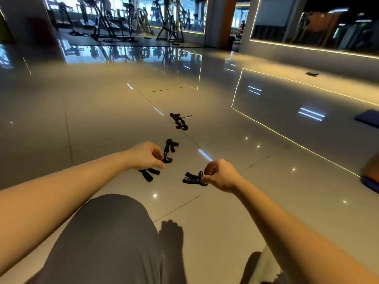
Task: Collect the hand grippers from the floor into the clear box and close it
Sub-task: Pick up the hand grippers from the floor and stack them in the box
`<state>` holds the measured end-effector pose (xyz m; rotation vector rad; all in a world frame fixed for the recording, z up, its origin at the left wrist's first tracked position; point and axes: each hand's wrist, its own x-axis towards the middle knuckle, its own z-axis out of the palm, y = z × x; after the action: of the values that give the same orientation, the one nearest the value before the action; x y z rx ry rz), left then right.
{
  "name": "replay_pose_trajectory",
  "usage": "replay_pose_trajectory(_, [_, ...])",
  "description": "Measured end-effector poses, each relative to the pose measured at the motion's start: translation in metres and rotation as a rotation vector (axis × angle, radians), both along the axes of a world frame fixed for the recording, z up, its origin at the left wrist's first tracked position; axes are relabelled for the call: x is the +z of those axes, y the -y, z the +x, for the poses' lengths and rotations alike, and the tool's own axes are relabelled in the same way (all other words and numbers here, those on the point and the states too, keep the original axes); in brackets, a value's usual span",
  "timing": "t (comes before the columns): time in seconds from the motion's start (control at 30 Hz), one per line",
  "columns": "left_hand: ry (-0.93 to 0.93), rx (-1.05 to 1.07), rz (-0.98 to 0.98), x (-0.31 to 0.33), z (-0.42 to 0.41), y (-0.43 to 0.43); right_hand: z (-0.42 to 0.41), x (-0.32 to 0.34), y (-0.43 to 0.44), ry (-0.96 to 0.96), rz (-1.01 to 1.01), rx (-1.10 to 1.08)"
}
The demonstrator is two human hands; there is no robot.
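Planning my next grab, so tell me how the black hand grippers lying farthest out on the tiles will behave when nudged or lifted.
Probably stiff and light: the near hand gripper holds its shape pinched by the right hand. The far hand grippers would likely slide on the glossy floor, not roll, given their angular handles.

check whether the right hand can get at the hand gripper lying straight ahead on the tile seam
Probably not yet. The right hand is busy pinching a near hand gripper, and the hand gripper ahead lies well beyond it. The floor between them holds nothing that blocks the way, though.
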<state>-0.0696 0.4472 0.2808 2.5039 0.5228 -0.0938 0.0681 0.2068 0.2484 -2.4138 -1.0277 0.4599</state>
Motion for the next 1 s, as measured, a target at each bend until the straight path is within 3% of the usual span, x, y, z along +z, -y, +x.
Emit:
replay_pose_trajectory(0.5, [-0.189, 0.082, 0.024, -0.201, 0.117, -0.196, 0.165, -0.194, -0.166, 0.019, -0.299, -0.060])
replay_pose_trajectory(0.77, [-0.281, 0.070, -0.036, -0.304, 0.172, -0.233, 0.215, -0.285, -0.213, 0.035, -0.538, 0.118])
replay_pose_trajectory(0.87, [-0.337, 0.008, 0.108, -0.331, 0.189, -0.240, 0.223, -0.309, -0.223, 0.018, -0.573, 0.161])
replay_pose_trajectory(1.0, [-0.454, -0.021, 0.156, -0.358, 0.198, -0.233, 0.224, -0.324, -0.221, 0.090, -0.556, 0.214])
